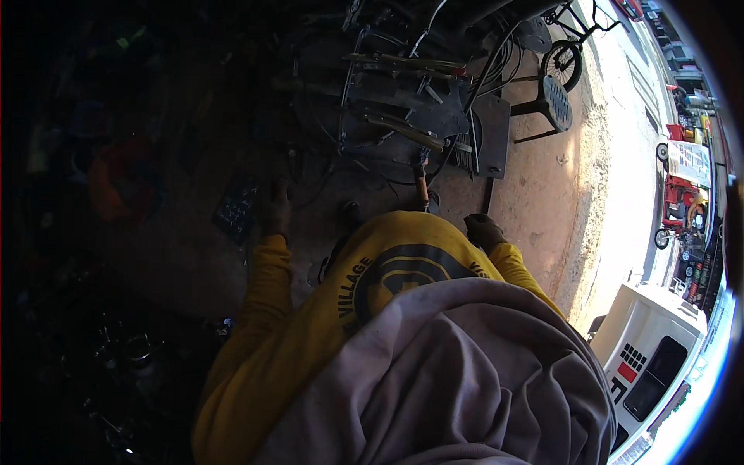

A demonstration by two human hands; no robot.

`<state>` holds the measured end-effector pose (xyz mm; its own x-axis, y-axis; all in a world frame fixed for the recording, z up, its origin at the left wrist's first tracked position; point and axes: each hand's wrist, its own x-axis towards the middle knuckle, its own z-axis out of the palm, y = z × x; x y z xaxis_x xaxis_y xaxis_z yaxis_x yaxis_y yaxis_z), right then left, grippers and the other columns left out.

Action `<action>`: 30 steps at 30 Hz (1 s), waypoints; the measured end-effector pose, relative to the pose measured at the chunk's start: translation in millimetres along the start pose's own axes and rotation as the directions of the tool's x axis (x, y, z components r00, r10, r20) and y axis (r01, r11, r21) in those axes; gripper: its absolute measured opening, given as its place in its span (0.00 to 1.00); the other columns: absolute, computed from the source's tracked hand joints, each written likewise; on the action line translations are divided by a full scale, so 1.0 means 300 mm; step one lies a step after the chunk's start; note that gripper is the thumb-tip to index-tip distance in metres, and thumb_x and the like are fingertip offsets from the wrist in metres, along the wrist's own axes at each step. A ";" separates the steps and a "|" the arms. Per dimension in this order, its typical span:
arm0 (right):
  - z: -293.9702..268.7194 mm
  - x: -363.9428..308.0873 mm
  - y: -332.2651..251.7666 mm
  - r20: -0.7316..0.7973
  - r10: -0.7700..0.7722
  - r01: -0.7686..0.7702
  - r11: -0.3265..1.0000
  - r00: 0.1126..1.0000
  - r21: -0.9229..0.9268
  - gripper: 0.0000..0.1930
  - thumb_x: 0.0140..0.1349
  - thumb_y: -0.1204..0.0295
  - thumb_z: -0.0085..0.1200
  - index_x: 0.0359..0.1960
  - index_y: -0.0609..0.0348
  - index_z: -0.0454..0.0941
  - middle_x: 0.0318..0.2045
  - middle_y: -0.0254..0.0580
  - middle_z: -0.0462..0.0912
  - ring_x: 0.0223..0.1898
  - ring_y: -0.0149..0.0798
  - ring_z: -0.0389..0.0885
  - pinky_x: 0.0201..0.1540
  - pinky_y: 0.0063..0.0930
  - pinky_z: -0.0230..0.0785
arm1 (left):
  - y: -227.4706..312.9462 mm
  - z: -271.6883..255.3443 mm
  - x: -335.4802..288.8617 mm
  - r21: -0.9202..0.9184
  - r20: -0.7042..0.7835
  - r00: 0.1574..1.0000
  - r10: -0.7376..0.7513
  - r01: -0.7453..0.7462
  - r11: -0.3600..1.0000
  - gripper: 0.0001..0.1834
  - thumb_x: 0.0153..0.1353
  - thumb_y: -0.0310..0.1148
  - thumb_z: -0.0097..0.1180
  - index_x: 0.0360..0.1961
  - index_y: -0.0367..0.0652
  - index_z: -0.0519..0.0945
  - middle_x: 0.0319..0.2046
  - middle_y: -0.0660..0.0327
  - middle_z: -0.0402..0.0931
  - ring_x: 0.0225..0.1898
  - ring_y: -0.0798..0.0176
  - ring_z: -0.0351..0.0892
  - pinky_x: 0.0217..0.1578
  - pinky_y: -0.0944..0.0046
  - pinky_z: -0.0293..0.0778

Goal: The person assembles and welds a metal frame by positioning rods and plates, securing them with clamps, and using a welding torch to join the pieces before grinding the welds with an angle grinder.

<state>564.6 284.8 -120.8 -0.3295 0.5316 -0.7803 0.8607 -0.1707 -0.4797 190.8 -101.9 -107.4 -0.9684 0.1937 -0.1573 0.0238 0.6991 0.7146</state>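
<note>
One dark metal assembly (422,111) with brownish bars (399,126), beyond the left hand (273,208) (shadowed, grip cannot be told) and right hand (484,231) (fingers curled, contents hidden). Setting: shaded brown floor (535,182), sunlit street (629,155) at right. Count: one stool (556,103), one bicycle (563,63), one white vehicle (643,322).

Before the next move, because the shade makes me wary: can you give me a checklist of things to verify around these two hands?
1. Left hand grip readable: cannot tell, too dark.
2. Right hand grip readable: cannot tell, its fingers are in shadow.
3. Dark flat thing beside the left hand identified: cannot tell.
4. Light on the left side: not ok, deep shadow hides most of it.
5. Stool apart from the right hand: ok.
6. Yellow sleeves clear of the metalwork: ok.
</note>
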 end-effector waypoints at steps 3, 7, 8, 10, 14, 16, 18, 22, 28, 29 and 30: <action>0.041 -0.066 -0.041 -0.004 0.009 -0.009 0.998 1.000 -0.057 0.25 0.64 0.54 0.60 0.52 0.63 0.81 0.33 0.42 0.85 0.29 0.37 0.84 0.32 0.32 0.79 | -0.040 -0.011 -0.053 0.129 -0.021 0.992 0.128 -0.124 0.984 0.21 0.67 0.50 0.52 0.37 0.43 0.84 0.39 0.45 0.83 0.44 0.38 0.81 0.44 0.46 0.75; 0.067 -0.088 0.003 -0.060 0.017 -0.022 0.997 0.998 -0.078 0.25 0.63 0.55 0.61 0.53 0.63 0.80 0.34 0.44 0.85 0.30 0.37 0.84 0.33 0.32 0.80 | -0.240 0.041 -0.103 0.190 0.557 0.677 -0.481 0.460 0.867 0.15 0.60 0.44 0.61 0.40 0.44 0.84 0.38 0.49 0.84 0.42 0.44 0.83 0.42 0.47 0.78; 0.083 -0.075 0.006 -0.048 0.010 -0.014 0.997 0.999 -0.076 0.25 0.63 0.55 0.61 0.53 0.63 0.80 0.34 0.44 0.85 0.30 0.37 0.84 0.33 0.32 0.80 | -0.380 0.054 -0.113 0.429 0.689 0.689 -0.224 -0.139 0.893 0.15 0.57 0.41 0.63 0.41 0.44 0.84 0.39 0.50 0.83 0.42 0.46 0.83 0.43 0.48 0.79; 0.105 -0.075 0.044 -0.081 0.037 -0.033 0.998 0.996 0.045 0.25 0.63 0.56 0.62 0.53 0.63 0.80 0.36 0.45 0.85 0.32 0.38 0.86 0.33 0.32 0.81 | -0.508 0.060 -0.150 0.447 0.860 0.508 -0.046 -0.706 0.549 0.16 0.55 0.39 0.66 0.43 0.44 0.83 0.39 0.51 0.83 0.42 0.47 0.84 0.43 0.50 0.79; 0.103 -0.096 0.099 -0.063 0.077 -0.074 0.996 0.995 0.057 0.25 0.62 0.58 0.62 0.55 0.63 0.78 0.39 0.47 0.86 0.36 0.41 0.87 0.39 0.34 0.81 | -0.584 0.074 -0.171 0.289 0.864 0.470 0.181 -0.756 0.587 0.19 0.50 0.36 0.70 0.45 0.44 0.82 0.41 0.52 0.83 0.41 0.48 0.84 0.42 0.51 0.81; 0.085 -0.090 0.180 0.000 -0.351 0.307 0.821 0.936 -0.481 0.25 0.62 0.58 0.61 0.55 0.63 0.79 0.42 0.49 0.86 0.38 0.42 0.87 0.43 0.35 0.80 | -0.593 0.090 -0.169 0.223 0.862 0.439 0.252 -0.776 0.589 0.19 0.50 0.35 0.70 0.45 0.43 0.82 0.42 0.53 0.83 0.40 0.49 0.85 0.40 0.53 0.81; 0.114 -0.094 0.165 -0.047 -0.325 0.257 0.821 0.945 -0.510 0.25 0.61 0.57 0.61 0.55 0.62 0.80 0.45 0.50 0.86 0.39 0.43 0.88 0.47 0.35 0.79 | -0.564 0.102 -0.131 0.209 0.879 0.434 0.197 -0.724 0.658 0.17 0.53 0.36 0.67 0.44 0.42 0.83 0.37 0.55 0.84 0.35 0.55 0.85 0.36 0.57 0.81; 0.135 -0.119 0.121 -0.114 0.026 -0.036 0.995 0.993 -0.089 0.26 0.61 0.53 0.60 0.52 0.62 0.82 0.46 0.50 0.87 0.40 0.42 0.88 0.47 0.35 0.77 | -0.423 0.128 -0.089 0.070 0.710 0.524 -0.470 0.612 0.788 0.15 0.60 0.39 0.61 0.42 0.39 0.84 0.27 0.59 0.82 0.25 0.64 0.82 0.28 0.62 0.78; 0.126 -0.175 0.065 -0.149 0.027 -0.037 0.998 0.988 -0.060 0.26 0.62 0.54 0.61 0.54 0.63 0.81 0.43 0.48 0.87 0.37 0.40 0.87 0.43 0.34 0.78 | -0.213 0.120 -0.095 0.186 0.655 0.664 -0.360 0.321 0.929 0.16 0.63 0.41 0.58 0.37 0.37 0.86 0.24 0.61 0.79 0.22 0.65 0.78 0.23 0.61 0.75; 0.124 -0.170 0.071 -0.146 0.028 -0.037 0.997 0.989 -0.060 0.26 0.62 0.54 0.61 0.54 0.63 0.81 0.43 0.48 0.87 0.37 0.40 0.87 0.43 0.34 0.78 | -0.205 0.123 -0.110 0.171 0.656 0.657 -0.372 0.351 0.921 0.16 0.63 0.42 0.59 0.37 0.38 0.86 0.24 0.60 0.80 0.22 0.65 0.79 0.24 0.61 0.75; 0.122 -0.163 0.078 -0.123 0.020 -0.026 0.998 0.992 -0.050 0.26 0.62 0.55 0.61 0.54 0.63 0.81 0.43 0.48 0.87 0.36 0.39 0.87 0.41 0.34 0.79 | -0.200 0.126 -0.122 0.157 0.655 0.650 -0.385 0.382 0.911 0.16 0.63 0.42 0.59 0.37 0.38 0.86 0.24 0.59 0.80 0.23 0.65 0.79 0.24 0.62 0.76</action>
<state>586.7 224.5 -108.6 -0.2624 0.6257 -0.7346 0.8871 -0.1431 -0.4388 234.2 -125.0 -170.4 -0.4758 0.3078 -0.8239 -0.3091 0.8185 0.4842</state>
